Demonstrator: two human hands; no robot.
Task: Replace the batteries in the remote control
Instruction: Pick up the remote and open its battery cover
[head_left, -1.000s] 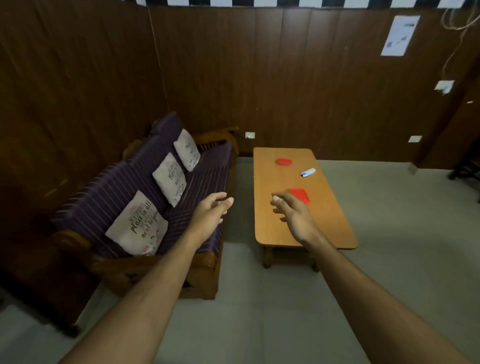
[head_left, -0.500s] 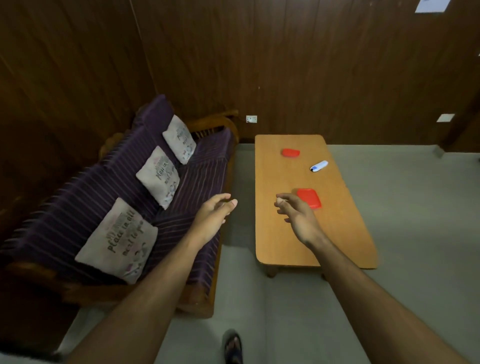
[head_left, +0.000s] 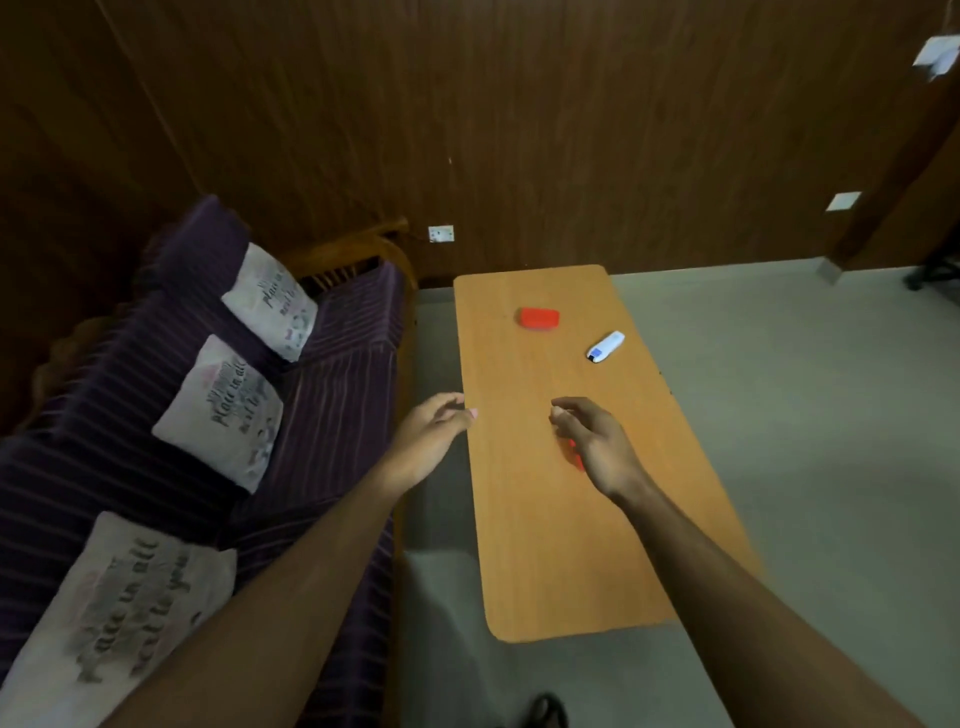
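A white remote control (head_left: 605, 346) with a blue end lies on the right side of a low wooden table (head_left: 524, 545). A small red object (head_left: 539, 318) sits near the table's far end. A second red object (head_left: 573, 451) is almost wholly hidden under my right hand (head_left: 592, 441), which hovers over the table's middle with loosely curled fingers and holds nothing. My left hand (head_left: 431, 436) hangs in the air at the table's left edge, fingers relaxed and empty.
A purple striped sofa (head_left: 322, 395) with a wooden frame and three printed cushions (head_left: 221, 410) runs along the left, close to the table. Dark wood panelling forms the wall behind. Grey floor (head_left: 805, 415) lies to the right, and a sandal (head_left: 545, 712) shows at the bottom.
The view has come closer to the table and tilted down. Both hands have advanced over the table, and my right hand now covers the nearer red object.
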